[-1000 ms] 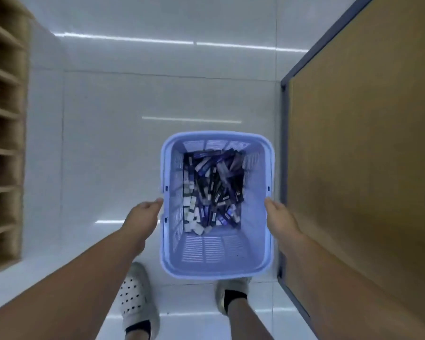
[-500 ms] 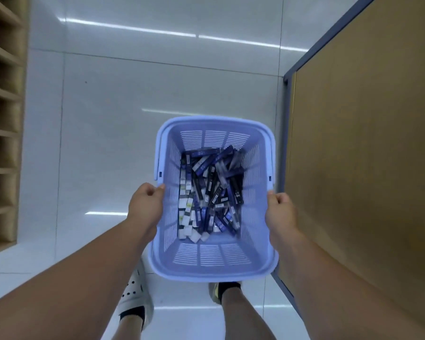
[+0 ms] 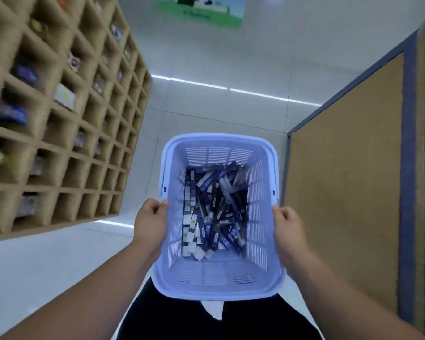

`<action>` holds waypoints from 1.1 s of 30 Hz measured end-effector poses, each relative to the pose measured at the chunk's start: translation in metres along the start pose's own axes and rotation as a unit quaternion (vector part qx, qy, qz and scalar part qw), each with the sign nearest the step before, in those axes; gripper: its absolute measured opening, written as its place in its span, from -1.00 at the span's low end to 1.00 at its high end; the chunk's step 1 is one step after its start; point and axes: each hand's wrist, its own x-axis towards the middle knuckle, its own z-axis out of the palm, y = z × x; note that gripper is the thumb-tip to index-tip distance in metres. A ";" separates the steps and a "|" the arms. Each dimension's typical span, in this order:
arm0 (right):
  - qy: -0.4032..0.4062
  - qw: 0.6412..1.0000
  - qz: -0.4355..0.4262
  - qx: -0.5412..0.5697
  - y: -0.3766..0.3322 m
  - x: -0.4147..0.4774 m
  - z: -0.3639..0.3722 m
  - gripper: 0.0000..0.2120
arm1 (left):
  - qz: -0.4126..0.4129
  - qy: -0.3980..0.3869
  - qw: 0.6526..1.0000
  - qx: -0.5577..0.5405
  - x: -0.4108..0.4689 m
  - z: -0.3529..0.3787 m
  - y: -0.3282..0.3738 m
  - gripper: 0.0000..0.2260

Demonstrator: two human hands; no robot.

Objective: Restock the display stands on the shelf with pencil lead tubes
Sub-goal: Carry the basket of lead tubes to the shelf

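Head view: left grip point(image 3: 151, 224) curls round the left rim of the lilac basket point(image 3: 219, 289), and right grip point(image 3: 288, 231) clamps the right rim, carrying it above dark trousers point(image 3: 182, 320). Pencil lead tubes point(image 3: 214, 212) lie heaped loose on the basket's bottom, from the middle to its far wall. Cubby shelf point(image 3: 59, 119) runs along the left, its goods blurred. A blue-framed brown board point(image 3: 341, 192) stands just beside the basket's right rim, with pale floor point(image 3: 219, 114) between shelf and board.
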 end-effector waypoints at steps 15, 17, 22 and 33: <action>-0.269 0.919 -0.256 -0.135 -0.101 -0.187 0.088 -0.67 | -0.047 0.315 0.936 -0.151 -0.208 -0.201 -0.086 -0.66; -0.302 0.895 -0.286 -0.163 -0.098 -0.218 0.119 -0.68 | -0.069 0.350 0.917 -0.175 -0.227 -0.221 -0.115 -0.67; -0.369 0.837 -0.332 -0.232 -0.071 -0.296 0.211 -0.71 | -0.125 0.428 0.863 -0.237 -0.256 -0.276 -0.196 -0.70; -0.407 0.811 -0.321 -0.272 0.026 -0.498 0.396 -0.69 | -0.140 0.455 0.847 -0.237 -0.282 -0.500 -0.359 -0.68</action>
